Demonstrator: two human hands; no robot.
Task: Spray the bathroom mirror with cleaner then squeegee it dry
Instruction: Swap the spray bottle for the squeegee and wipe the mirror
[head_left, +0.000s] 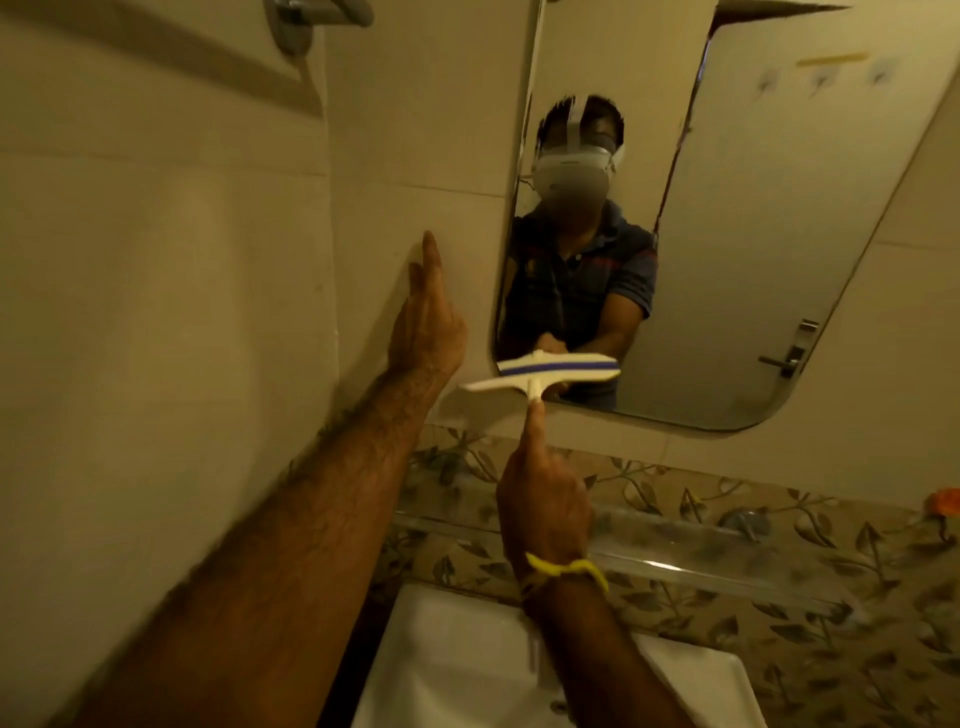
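Note:
The mirror (727, 218) hangs tilted on the beige tiled wall, its rounded lower corner at the right. A white squeegee (498, 385) meets the mirror's lower left corner; its reflection with a blue strip shows just above it. My right hand (543, 499) grips the squeegee's handle, forefinger stretched along it, a yellow band on the wrist. My left hand (428, 317) lies flat against the wall tile to the left of the mirror, fingers straight and holding nothing. No spray bottle is in view.
A clear glass shelf (701, 551) runs below the mirror along a leaf-patterned tile band. The white washbasin (457, 665) sits at the bottom. An orange object (943, 501) rests at the shelf's right end. A chrome fitting (306, 21) sticks out at the top left.

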